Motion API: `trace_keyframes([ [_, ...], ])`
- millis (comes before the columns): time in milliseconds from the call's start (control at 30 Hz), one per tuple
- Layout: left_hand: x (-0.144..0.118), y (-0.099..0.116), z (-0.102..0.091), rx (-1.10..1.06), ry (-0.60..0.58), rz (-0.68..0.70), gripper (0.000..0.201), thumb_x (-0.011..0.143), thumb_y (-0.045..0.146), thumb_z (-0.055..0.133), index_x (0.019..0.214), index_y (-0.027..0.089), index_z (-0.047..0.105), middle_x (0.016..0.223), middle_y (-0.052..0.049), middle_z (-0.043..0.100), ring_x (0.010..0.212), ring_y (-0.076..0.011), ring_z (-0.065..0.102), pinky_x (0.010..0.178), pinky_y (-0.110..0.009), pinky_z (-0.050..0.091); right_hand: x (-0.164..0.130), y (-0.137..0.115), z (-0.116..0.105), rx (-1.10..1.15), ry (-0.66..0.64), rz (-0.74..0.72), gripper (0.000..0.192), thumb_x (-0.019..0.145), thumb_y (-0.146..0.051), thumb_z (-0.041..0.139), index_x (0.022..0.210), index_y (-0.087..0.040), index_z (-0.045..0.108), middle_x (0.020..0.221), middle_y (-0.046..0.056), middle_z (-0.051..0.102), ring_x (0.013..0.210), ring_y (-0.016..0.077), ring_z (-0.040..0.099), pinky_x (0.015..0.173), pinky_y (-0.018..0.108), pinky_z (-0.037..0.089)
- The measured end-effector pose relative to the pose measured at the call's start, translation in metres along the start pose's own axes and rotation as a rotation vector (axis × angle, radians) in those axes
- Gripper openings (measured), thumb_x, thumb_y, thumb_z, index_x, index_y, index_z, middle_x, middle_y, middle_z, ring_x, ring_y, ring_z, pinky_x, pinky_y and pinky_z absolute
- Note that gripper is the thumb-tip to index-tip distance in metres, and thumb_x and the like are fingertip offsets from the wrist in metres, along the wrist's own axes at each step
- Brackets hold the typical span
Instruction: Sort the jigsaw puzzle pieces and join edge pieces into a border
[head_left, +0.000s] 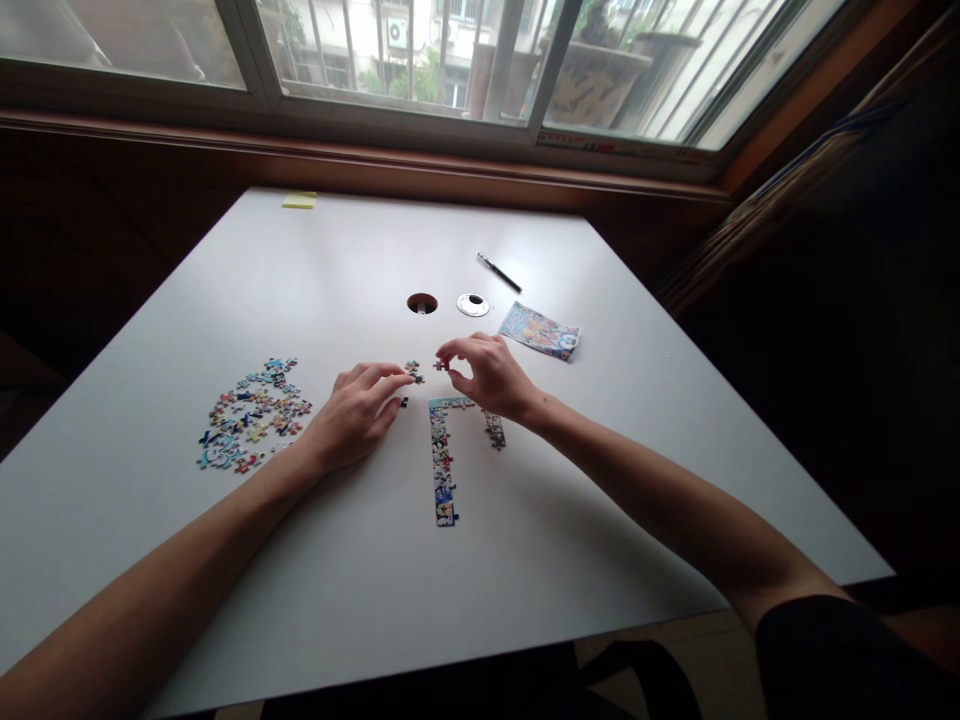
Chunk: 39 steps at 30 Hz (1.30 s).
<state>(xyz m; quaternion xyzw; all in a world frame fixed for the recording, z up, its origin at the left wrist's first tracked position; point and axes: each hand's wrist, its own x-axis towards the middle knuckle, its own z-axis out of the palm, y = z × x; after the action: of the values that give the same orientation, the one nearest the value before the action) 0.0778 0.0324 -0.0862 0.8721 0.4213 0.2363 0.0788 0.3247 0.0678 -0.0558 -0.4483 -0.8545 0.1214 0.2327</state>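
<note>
While each hand pinches one puzzle piece, left hand [360,405] and right hand [487,375] hover above the assembled strip [444,465], comparing fits.

A small puzzle piece [439,365] sits pinched at the right hand's fingertips; another small piece [413,373], at its nine o'clock, touches the left hand's fingertips just beside it.
</note>
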Motion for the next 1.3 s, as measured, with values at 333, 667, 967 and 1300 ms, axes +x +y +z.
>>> trace_keyframes([
  [333, 0.001, 0.001, 0.000, -0.003, 0.001, -0.002, 0.033, 0.098, 0.023, 0.045, 0.129, 0.025, 0.058, 0.132, -0.007, 0.060, 0.124, -0.0255, 0.051, 0.104, -0.043, 0.039, -0.023, -0.022, -0.019, -0.015, 0.149, -0.130, 0.026, 0.087, -0.011, 0.061, 0.108, -0.024, 0.061, 0.102, -0.002, 0.075, 0.096, 0.0204, 0.062, 0.090, 0.037, 0.037],
  [667, 0.000, 0.000, 0.000, 0.004, 0.001, -0.007, 0.032, 0.099, 0.024, 0.045, 0.127, 0.024, 0.059, 0.131, -0.007, 0.060, 0.123, -0.0252, 0.051, 0.104, -0.043, 0.039, -0.052, -0.017, -0.046, 0.052, 0.192, -0.252, 0.011, 0.091, -0.018, 0.064, 0.093, -0.026, 0.071, 0.101, -0.001, 0.076, 0.094, 0.0197, 0.066, 0.089, 0.040, 0.047],
  [967, 0.000, 0.001, 0.000, 0.010, -0.004, 0.016, 0.031, 0.099, 0.023, 0.044, 0.126, 0.023, 0.058, 0.131, -0.008, 0.061, 0.124, -0.0259, 0.051, 0.102, -0.044, 0.039, -0.104, 0.009, -0.041, 0.183, 0.172, -0.236, 0.014, 0.093, -0.013, 0.059, 0.101, -0.022, 0.067, 0.100, 0.008, 0.068, 0.093, 0.0198, 0.065, 0.082, 0.038, 0.056],
  [1300, 0.000, -0.001, 0.001, -0.001, -0.007, 0.010, 0.032, 0.098, 0.024, 0.045, 0.127, 0.025, 0.060, 0.131, -0.008, 0.061, 0.123, -0.0265, 0.052, 0.103, -0.045, 0.039, -0.131, 0.009, -0.024, 0.122, 0.091, -0.331, 0.018, 0.089, -0.009, 0.061, 0.102, -0.021, 0.065, 0.097, 0.009, 0.066, 0.087, 0.0185, 0.061, 0.074, 0.035, 0.054],
])
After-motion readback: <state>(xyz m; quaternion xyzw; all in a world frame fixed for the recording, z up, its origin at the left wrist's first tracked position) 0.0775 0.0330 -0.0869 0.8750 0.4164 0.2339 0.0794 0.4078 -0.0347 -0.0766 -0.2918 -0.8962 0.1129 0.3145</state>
